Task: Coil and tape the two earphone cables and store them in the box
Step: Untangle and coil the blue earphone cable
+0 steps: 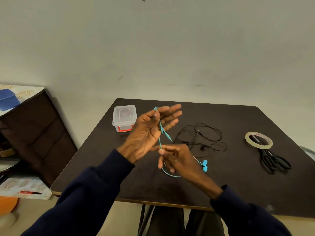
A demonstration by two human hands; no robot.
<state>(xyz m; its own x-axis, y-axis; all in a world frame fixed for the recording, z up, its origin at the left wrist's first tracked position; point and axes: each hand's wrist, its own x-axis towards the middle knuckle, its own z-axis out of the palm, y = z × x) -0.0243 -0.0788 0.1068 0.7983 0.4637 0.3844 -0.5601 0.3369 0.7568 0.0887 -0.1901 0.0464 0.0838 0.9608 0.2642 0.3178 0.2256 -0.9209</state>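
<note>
The right hand (177, 160) covers a stretch of the teal cable (160, 142), so how the strand runs from its fingers to the loop showing under the palm at six o'clock cannot be followed. The scissors (274, 160) have their blade tips inside the ring of the tape (258, 140), partly hidden by its rim, at three o'clock from the hands. The box (124, 118), clear with a red latch and its lid on, stands at ten o'clock; its near corner is behind the left hand (150, 128), and what it holds cannot be made out. The black cable (201, 137) lies in loose, uncoiled loops on the table (221, 181) at two o'clock, a silver plug tip showing, its buds too small to tell. The teal cable is thin and bright, held above the table between the two hands. The left hand, raised with its fingers straight, pinches the top of the cable with the thumb against the forefinger. From there a strand drops to the right hand, which pinches it between thumb and forefinger, the other fingers curled. The plug (169, 138) dangles beside the strand. The teal earbuds (205, 165) hang at four o'clock, just beside the right hand.
</note>
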